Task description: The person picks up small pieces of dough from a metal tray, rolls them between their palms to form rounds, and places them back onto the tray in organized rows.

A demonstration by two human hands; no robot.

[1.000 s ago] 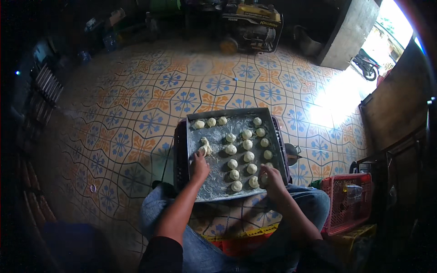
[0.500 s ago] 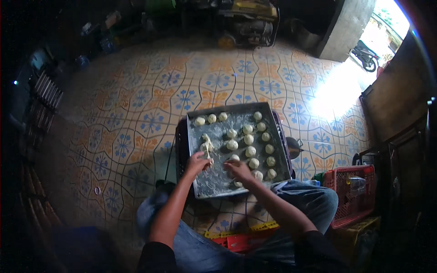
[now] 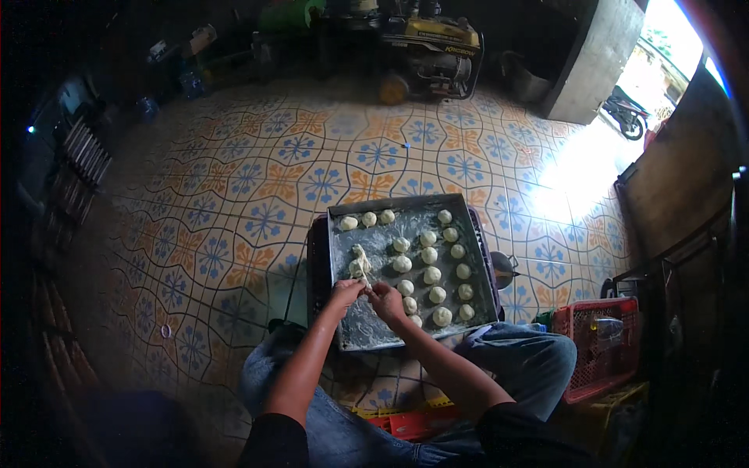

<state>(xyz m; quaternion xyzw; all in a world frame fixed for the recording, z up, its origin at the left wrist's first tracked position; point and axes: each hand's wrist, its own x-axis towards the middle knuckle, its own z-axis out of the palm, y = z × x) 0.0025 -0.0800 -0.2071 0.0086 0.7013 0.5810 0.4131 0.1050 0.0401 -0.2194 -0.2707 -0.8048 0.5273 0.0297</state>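
A square metal tray (image 3: 367,327), dusted with flour, lies in front of my knees. Rounded dough balls (image 3: 432,274) stand in rows over its right half, and three more sit along the far left edge. At the tray's left side is a stringy lump of dough (image 3: 361,262), its near end stretched up to my fingers. My left hand (image 3: 346,293) is closed on that end. Right beside it my right hand (image 3: 385,301) pinches the same dough, the fingertips of both hands almost touching. My fingers partly hide what they grip.
Under the tray shows a dark crate (image 3: 318,257). A red plastic crate (image 3: 597,347) stands to the right, and a metal pot (image 3: 504,267) is just beyond the tray's right side. Far off on the patterned tile floor (image 3: 234,210) is a yellow-and-black generator (image 3: 433,58).
My right hand has moved left from the dough balls to meet my left hand at the stretched dough. The view has tilted slightly, so the tray appears lower.
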